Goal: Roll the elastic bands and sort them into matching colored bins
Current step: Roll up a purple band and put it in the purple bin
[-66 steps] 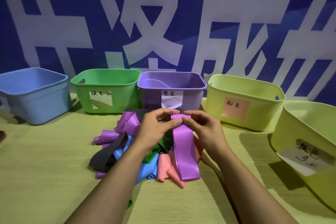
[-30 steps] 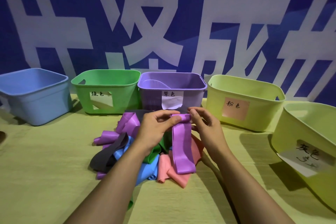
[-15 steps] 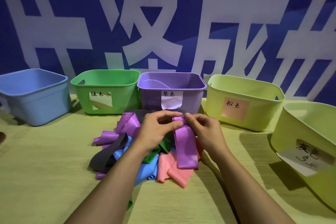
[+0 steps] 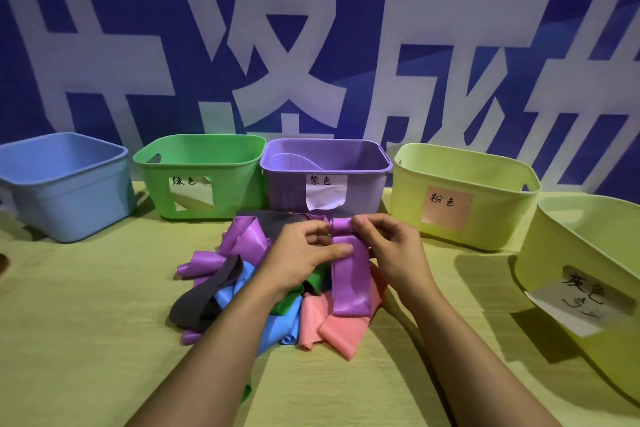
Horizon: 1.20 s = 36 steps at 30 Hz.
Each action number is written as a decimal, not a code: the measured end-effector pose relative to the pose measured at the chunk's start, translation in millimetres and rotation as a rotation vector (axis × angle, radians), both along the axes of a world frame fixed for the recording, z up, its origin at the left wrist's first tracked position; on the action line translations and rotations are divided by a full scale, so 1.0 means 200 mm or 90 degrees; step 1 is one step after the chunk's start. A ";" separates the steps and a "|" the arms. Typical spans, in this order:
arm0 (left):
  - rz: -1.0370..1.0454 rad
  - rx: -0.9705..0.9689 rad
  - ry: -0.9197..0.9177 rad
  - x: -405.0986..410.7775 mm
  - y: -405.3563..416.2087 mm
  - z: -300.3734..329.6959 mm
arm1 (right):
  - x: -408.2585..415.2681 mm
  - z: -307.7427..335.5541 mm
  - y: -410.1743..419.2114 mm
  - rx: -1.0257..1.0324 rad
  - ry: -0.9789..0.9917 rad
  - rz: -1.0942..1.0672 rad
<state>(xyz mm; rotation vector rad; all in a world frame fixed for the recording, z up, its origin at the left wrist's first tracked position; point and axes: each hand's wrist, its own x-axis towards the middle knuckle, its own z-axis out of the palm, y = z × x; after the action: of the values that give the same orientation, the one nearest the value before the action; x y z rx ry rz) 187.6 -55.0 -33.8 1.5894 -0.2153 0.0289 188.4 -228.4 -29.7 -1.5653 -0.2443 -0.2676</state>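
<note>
My left hand [image 4: 304,253] and my right hand [image 4: 391,246] both pinch the rolled top end of a purple elastic band [image 4: 349,284]. Its loose tail hangs down over a pile of bands [image 4: 242,291] in purple, grey, blue, green and pink on the table. Directly behind stands the purple bin [image 4: 360,163], with one pale purple band lying inside. The green bin [image 4: 197,177] and blue bin [image 4: 62,184] stand to its left. A yellow-green bin with a pink label [image 4: 491,184] is to its right.
Another yellow-green bin with a white label [image 4: 588,253] sits at the right edge, nearest me. A blue wall with large white characters [image 4: 311,45] rises behind the bins. The table [image 4: 86,340] has a yellow-green cloth.
The roll at the top of the purple band has grown thicker and its hanging tail has become shorter, pulled up off the pink bands. Both hands stayed in about the same place.
</note>
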 end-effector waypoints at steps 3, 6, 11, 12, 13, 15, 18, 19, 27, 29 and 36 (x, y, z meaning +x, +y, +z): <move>-0.003 -0.013 0.020 0.00 0.01 -0.01 | 0.00 0.00 0.00 0.005 -0.002 -0.002; 0.005 -0.009 0.019 0.00 0.01 -0.01 | 0.01 -0.01 -0.01 0.000 -0.003 -0.006; -0.010 -0.045 0.023 -0.01 0.00 0.01 | 0.02 -0.02 0.00 0.002 -0.010 0.003; -0.010 -0.050 0.024 -0.01 0.00 0.01 | 0.02 -0.02 0.00 0.009 -0.008 0.008; -0.007 -0.053 0.025 0.00 0.00 0.01 | 0.01 -0.02 0.01 0.015 -0.006 0.015; 0.002 -0.063 0.029 0.00 0.01 0.01 | 0.01 -0.02 0.01 0.017 -0.009 0.025; 0.004 -0.079 0.033 0.01 0.01 0.01 | 0.02 -0.04 0.01 0.010 -0.016 0.041; 0.004 -0.081 0.032 0.01 0.01 0.01 | 0.02 -0.04 0.01 0.010 -0.017 0.043; -0.002 -0.083 0.037 0.00 0.01 0.01 | 0.01 -0.03 0.00 -0.003 -0.016 0.042; 0.003 -0.092 0.037 -0.02 0.00 0.03 | 0.01 -0.03 -0.01 -0.011 -0.019 0.043; 0.075 -0.108 0.029 -0.02 -0.01 0.04 | 0.00 -0.02 0.00 -0.030 -0.031 0.072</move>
<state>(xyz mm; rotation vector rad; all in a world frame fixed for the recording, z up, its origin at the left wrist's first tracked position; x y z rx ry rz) 183.9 -56.9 -25.9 1.4297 -0.0814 0.0997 188.1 -228.1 -33.5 -1.5872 -0.3795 -0.2127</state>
